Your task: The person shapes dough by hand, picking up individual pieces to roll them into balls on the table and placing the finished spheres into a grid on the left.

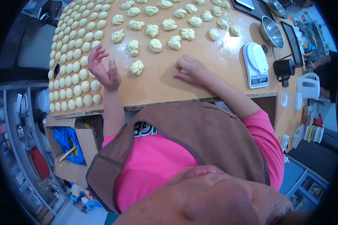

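Head view: my left hand (106,71) hovers open, fingers spread, just right of the rolled dough balls (76,67), which lie in rows on the left, too many to count. My right hand (189,70) rests curled on the wooden table (157,88); I cannot tell if it grips anything. One rough dough lump (136,68) lies between my hands, over twenty more beyond. One scale (255,63) and one steel bowl (271,32) stand far right

I'm working in a bakery kitchen: dough balls (76,67) covering my wooden table (214,63), scale (255,63), mixing bowl (271,32).
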The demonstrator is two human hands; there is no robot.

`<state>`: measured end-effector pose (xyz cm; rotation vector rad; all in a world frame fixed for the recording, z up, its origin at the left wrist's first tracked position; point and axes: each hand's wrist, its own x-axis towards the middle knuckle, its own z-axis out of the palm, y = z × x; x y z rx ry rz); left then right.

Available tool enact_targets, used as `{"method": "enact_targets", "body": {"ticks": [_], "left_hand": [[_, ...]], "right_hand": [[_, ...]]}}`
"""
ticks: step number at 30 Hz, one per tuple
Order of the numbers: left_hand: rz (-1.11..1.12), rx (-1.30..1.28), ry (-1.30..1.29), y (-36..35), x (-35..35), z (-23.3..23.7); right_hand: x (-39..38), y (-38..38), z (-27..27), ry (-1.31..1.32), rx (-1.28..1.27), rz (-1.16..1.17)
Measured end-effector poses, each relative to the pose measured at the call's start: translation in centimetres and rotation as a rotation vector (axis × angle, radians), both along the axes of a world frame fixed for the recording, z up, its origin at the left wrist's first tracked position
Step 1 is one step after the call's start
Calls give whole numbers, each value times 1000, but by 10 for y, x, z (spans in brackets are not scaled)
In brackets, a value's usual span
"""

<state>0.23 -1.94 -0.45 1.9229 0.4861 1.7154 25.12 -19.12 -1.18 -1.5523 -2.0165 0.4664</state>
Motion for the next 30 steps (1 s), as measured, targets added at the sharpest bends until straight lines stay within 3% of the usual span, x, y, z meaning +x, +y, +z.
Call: {"method": "enact_targets", "body": {"ticks": [6,10,12,16,20,26,30], "left_hand": [[28,24,10,4,-4,0],[3,36,-9,1,0,1],[-6,30,3,1,1,-2],[22,5,-48,4,-4,-1],[-8,8,-56,2,-2,-1],[3,15,-10,4,-5,0],[-1,4,-39,2,-2,1]], "right_hand": [[-10,-19,-12,86,-24,164],[2,-7,-11,33,-4,-25],[-12,11,-9,58,39,-1],[-10,-20,-6,56,-42,124],[7,-12,-7,29,1,-61],[-10,-18,-6,92,-50,112],[12,-17,-10,34,-2,-4]]}}
